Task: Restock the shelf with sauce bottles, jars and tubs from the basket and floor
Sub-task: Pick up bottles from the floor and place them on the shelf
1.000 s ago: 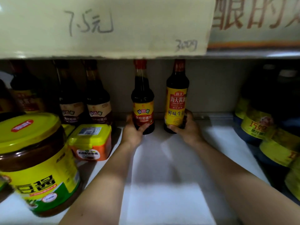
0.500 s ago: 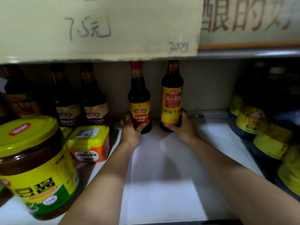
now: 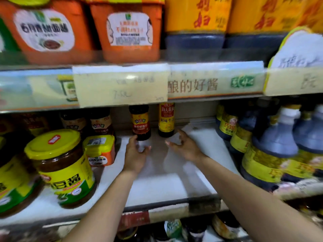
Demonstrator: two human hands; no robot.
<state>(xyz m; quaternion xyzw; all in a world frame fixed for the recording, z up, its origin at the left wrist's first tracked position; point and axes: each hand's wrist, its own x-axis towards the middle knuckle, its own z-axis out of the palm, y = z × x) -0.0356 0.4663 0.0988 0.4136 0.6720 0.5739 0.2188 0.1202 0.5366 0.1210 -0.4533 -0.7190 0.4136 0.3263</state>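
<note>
White shelf board [image 3: 157, 186] at mid rack, bare strip down its centre. At its right, big plastic jugs of dark sauce with yellow labels [image 3: 272, 154], packed close, blurred. On the shelf above, orange plastic paste tubs with white labels [image 3: 129, 32], lids on, contents hidden; beside them yellow-labelled dark jugs [image 3: 195, 23]. Left front of the board: large glass jar with yellow lid [image 3: 61, 165], brown paste inside, nearly full. Just behind it, small orange tub with yellow lid [image 3: 99, 151], closed. Both arms reach in over the bare strip. Left hand [image 3: 137, 154]: grip a loose open C, nothing in it, fingertips at the base of the dark sauce bottle with red-and-yellow label [image 3: 140, 124]; cannot tell if touching. Right hand [image 3: 185, 147]: grip open, fingers spread, empty, just front-right of the dark sauce bottle with tall yellow label [image 3: 166, 119]. Both bottles upright, side by side at the shelf back, small gap between, necks hidden by the cream paper price card [image 3: 120, 86].
</note>
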